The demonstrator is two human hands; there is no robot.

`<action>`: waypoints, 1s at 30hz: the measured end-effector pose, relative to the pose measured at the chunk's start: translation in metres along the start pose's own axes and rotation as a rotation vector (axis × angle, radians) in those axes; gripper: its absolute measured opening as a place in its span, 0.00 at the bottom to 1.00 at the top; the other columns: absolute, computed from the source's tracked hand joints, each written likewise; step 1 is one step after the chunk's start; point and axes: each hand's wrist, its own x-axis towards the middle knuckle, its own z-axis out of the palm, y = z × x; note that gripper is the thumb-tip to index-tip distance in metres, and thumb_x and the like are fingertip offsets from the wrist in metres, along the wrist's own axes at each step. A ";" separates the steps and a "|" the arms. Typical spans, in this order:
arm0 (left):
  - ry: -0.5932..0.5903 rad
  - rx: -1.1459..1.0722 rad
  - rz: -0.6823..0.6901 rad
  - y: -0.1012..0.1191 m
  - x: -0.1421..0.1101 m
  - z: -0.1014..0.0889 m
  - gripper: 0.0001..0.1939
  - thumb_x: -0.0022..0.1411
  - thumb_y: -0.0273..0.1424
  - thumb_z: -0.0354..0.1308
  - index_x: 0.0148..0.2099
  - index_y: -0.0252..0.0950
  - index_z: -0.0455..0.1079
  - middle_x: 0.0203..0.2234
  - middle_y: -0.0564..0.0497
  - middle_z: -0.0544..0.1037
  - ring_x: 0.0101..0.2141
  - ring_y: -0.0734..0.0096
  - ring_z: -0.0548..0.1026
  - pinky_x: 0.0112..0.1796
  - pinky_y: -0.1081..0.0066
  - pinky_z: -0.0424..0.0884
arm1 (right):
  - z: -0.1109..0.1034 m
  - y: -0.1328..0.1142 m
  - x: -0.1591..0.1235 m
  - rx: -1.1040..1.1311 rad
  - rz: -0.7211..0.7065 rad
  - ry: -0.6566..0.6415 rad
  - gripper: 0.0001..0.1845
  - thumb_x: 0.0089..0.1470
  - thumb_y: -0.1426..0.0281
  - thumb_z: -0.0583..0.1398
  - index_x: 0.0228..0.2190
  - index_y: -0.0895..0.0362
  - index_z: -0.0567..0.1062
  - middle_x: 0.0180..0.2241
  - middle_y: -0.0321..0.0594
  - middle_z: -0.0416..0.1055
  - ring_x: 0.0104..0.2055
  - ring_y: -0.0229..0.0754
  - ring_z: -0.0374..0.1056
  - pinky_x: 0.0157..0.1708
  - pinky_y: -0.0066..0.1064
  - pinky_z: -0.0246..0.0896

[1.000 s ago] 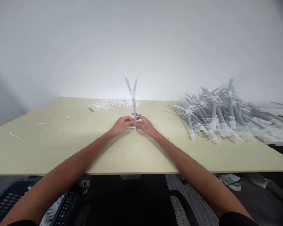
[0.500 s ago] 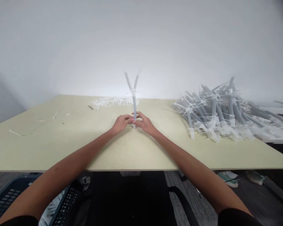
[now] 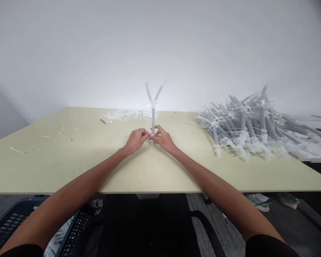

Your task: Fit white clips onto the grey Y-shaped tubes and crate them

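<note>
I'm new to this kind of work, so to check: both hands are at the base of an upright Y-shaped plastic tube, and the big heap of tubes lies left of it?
No: the heap of tubes lies right of the upright Y-shaped plastic tube, not left, as the head view shows.

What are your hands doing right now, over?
Left hand and right hand pinching low on upright forked plastic tube. Pile of tubes off to the right, not touching.
</note>
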 end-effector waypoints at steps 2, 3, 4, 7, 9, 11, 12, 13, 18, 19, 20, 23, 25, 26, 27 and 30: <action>-0.005 0.051 0.046 0.002 -0.002 -0.002 0.12 0.59 0.35 0.49 0.30 0.37 0.71 0.27 0.50 0.76 0.28 0.67 0.70 0.31 0.70 0.62 | 0.000 0.000 0.000 -0.011 -0.005 0.004 0.20 0.44 0.65 0.62 0.41 0.49 0.67 0.26 0.32 0.62 0.31 0.39 0.70 0.34 0.34 0.68; -0.008 0.073 0.064 0.002 -0.002 -0.002 0.12 0.59 0.34 0.48 0.31 0.37 0.71 0.28 0.49 0.76 0.29 0.67 0.70 0.31 0.69 0.62 | 0.000 0.001 0.000 -0.016 -0.008 0.004 0.20 0.44 0.64 0.62 0.41 0.49 0.67 0.26 0.32 0.62 0.31 0.39 0.70 0.34 0.34 0.68; -0.012 0.091 0.079 0.002 -0.003 -0.003 0.12 0.60 0.34 0.48 0.31 0.36 0.71 0.28 0.49 0.76 0.29 0.67 0.70 0.32 0.69 0.62 | 0.001 0.002 0.000 -0.021 -0.011 0.006 0.20 0.44 0.64 0.62 0.41 0.49 0.67 0.26 0.32 0.62 0.31 0.39 0.70 0.35 0.34 0.68; -0.008 0.118 0.114 0.001 -0.004 -0.002 0.12 0.60 0.35 0.48 0.33 0.36 0.71 0.29 0.48 0.76 0.30 0.66 0.70 0.33 0.68 0.62 | 0.001 0.005 0.001 -0.035 -0.018 0.019 0.20 0.43 0.62 0.63 0.41 0.49 0.68 0.26 0.32 0.62 0.30 0.38 0.69 0.36 0.35 0.67; -0.001 0.103 0.107 0.001 -0.004 -0.001 0.12 0.60 0.35 0.49 0.33 0.36 0.71 0.29 0.48 0.76 0.30 0.66 0.71 0.34 0.68 0.63 | 0.002 0.006 0.001 -0.026 -0.012 0.031 0.20 0.43 0.62 0.63 0.41 0.49 0.68 0.26 0.31 0.62 0.30 0.38 0.68 0.36 0.35 0.67; 0.004 0.038 0.055 0.001 -0.004 0.001 0.12 0.60 0.36 0.49 0.33 0.37 0.71 0.29 0.49 0.76 0.31 0.66 0.71 0.34 0.69 0.63 | 0.002 0.006 0.001 -0.001 0.002 0.040 0.20 0.43 0.62 0.63 0.41 0.49 0.68 0.26 0.31 0.61 0.30 0.38 0.68 0.34 0.35 0.68; 0.002 -0.012 0.018 0.001 -0.003 0.001 0.12 0.60 0.36 0.50 0.33 0.37 0.72 0.29 0.49 0.77 0.31 0.67 0.72 0.33 0.70 0.64 | 0.002 0.006 0.002 0.018 0.013 0.046 0.21 0.43 0.62 0.63 0.41 0.50 0.68 0.26 0.31 0.60 0.30 0.38 0.68 0.34 0.35 0.68; -0.001 -0.067 -0.021 0.002 -0.003 0.002 0.12 0.59 0.37 0.50 0.34 0.36 0.72 0.29 0.50 0.77 0.31 0.67 0.72 0.33 0.70 0.65 | 0.001 0.005 0.002 0.041 0.024 0.050 0.22 0.43 0.62 0.63 0.41 0.50 0.68 0.26 0.31 0.60 0.30 0.38 0.69 0.33 0.35 0.68; -0.025 -0.223 -0.097 0.005 -0.001 0.005 0.15 0.59 0.41 0.50 0.38 0.37 0.72 0.35 0.50 0.77 0.36 0.67 0.73 0.37 0.71 0.66 | -0.002 0.004 0.003 0.209 0.075 0.033 0.28 0.42 0.65 0.64 0.47 0.51 0.66 0.30 0.33 0.62 0.32 0.39 0.70 0.34 0.36 0.69; -0.016 -0.229 -0.089 0.005 -0.001 0.005 0.16 0.60 0.42 0.50 0.39 0.37 0.71 0.37 0.50 0.77 0.37 0.66 0.73 0.38 0.70 0.66 | -0.002 0.003 0.003 0.239 0.085 0.031 0.30 0.42 0.66 0.64 0.48 0.51 0.65 0.31 0.34 0.62 0.32 0.39 0.70 0.35 0.36 0.69; -0.001 -0.233 -0.081 0.005 -0.001 0.005 0.17 0.60 0.43 0.49 0.41 0.37 0.71 0.38 0.49 0.76 0.38 0.66 0.73 0.39 0.70 0.66 | -0.002 0.003 0.003 0.265 0.095 0.031 0.30 0.42 0.67 0.63 0.49 0.51 0.64 0.31 0.34 0.63 0.33 0.39 0.71 0.36 0.36 0.69; 0.037 -0.263 -0.076 0.001 -0.001 0.005 0.19 0.62 0.44 0.46 0.43 0.36 0.70 0.39 0.48 0.75 0.39 0.67 0.72 0.42 0.69 0.65 | -0.001 0.001 0.004 0.317 0.114 0.043 0.31 0.44 0.70 0.62 0.51 0.51 0.62 0.33 0.36 0.65 0.35 0.41 0.72 0.38 0.37 0.68; 0.043 -0.302 -0.084 -0.001 -0.001 0.005 0.21 0.63 0.45 0.44 0.43 0.36 0.69 0.36 0.48 0.75 0.39 0.67 0.72 0.42 0.69 0.65 | -0.002 -0.002 0.004 0.346 0.123 0.051 0.31 0.44 0.71 0.62 0.52 0.51 0.62 0.34 0.37 0.67 0.36 0.41 0.72 0.39 0.37 0.68; 0.044 -0.324 -0.083 -0.001 -0.001 0.005 0.21 0.63 0.45 0.42 0.43 0.36 0.69 0.35 0.48 0.75 0.38 0.68 0.72 0.42 0.69 0.65 | -0.002 -0.003 0.004 0.364 0.125 0.052 0.32 0.45 0.71 0.62 0.52 0.51 0.61 0.35 0.38 0.68 0.37 0.42 0.72 0.40 0.38 0.68; 0.048 -0.344 -0.076 0.001 -0.002 0.005 0.22 0.64 0.45 0.42 0.43 0.35 0.69 0.34 0.48 0.75 0.38 0.68 0.72 0.41 0.69 0.65 | -0.004 -0.004 0.004 0.389 0.125 0.049 0.32 0.44 0.71 0.63 0.52 0.51 0.61 0.36 0.39 0.69 0.37 0.42 0.72 0.40 0.39 0.68; 0.082 -0.387 -0.004 0.010 -0.006 0.005 0.22 0.65 0.44 0.40 0.43 0.35 0.69 0.36 0.48 0.74 0.38 0.68 0.72 0.42 0.69 0.66 | -0.010 -0.009 0.005 0.515 0.101 0.007 0.32 0.45 0.72 0.63 0.52 0.53 0.61 0.38 0.42 0.71 0.40 0.44 0.72 0.43 0.41 0.68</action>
